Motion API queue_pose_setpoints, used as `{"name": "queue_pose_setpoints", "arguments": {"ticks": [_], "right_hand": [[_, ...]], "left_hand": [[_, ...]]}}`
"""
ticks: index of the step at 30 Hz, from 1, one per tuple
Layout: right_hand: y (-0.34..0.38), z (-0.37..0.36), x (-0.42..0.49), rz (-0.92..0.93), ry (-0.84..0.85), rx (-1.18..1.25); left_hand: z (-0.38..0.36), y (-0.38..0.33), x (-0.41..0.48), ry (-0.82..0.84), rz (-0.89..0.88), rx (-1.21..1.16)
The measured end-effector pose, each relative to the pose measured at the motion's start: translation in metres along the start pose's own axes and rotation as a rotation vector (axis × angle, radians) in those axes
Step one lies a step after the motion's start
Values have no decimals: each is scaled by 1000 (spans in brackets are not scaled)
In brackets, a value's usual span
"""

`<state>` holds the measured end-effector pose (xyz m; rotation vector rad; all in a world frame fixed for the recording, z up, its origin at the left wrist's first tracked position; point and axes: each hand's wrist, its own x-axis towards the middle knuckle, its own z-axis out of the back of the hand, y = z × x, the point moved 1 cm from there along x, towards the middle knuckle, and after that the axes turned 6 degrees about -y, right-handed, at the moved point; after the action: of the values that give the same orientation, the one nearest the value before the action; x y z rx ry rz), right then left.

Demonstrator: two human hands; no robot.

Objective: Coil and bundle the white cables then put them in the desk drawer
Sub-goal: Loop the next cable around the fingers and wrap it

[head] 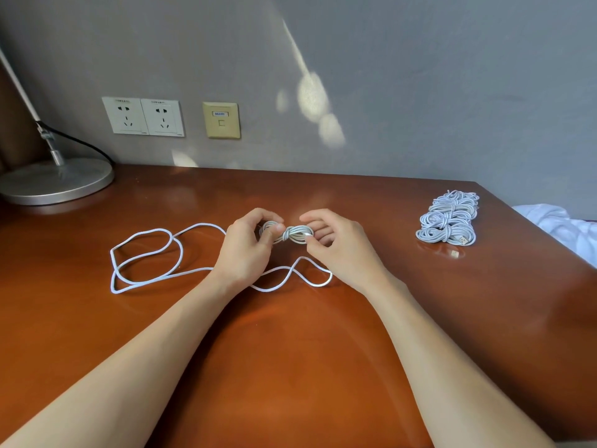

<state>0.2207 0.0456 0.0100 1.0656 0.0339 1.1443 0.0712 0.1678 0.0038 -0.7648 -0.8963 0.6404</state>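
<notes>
Head view: left hand (248,250) and right hand (342,250) are pinching the coiled cable (292,235) between them.
Handling: seeming light, limp, springy; best gripped at wrapped waist.

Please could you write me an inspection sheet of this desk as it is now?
Surface: brown glossy desk.
Job's things: small bundle between both hands; pile of tied bundles at right; drawer not seen.
Clutter: lamp base at rear left.
Grips: left hand holds one end of the small bundle; right hand pinches the other.
Cables: loose white cable looped on the desk, passing under the hands; black lamp cord.
Surroundings: grey wall, two sockets, data port; white cloth past the right edge.
</notes>
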Motion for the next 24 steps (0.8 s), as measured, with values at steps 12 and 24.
{"name": "queue_pose_setpoints", "arguments": {"ticks": [12, 24], "right_hand": [[-6, -3, 1, 19, -129, -3], [0, 15, 3, 94, -137, -305]], "left_hand": [[-2, -1, -2, 117, -50, 68], [-4, -10, 3, 83, -250, 270]]}}
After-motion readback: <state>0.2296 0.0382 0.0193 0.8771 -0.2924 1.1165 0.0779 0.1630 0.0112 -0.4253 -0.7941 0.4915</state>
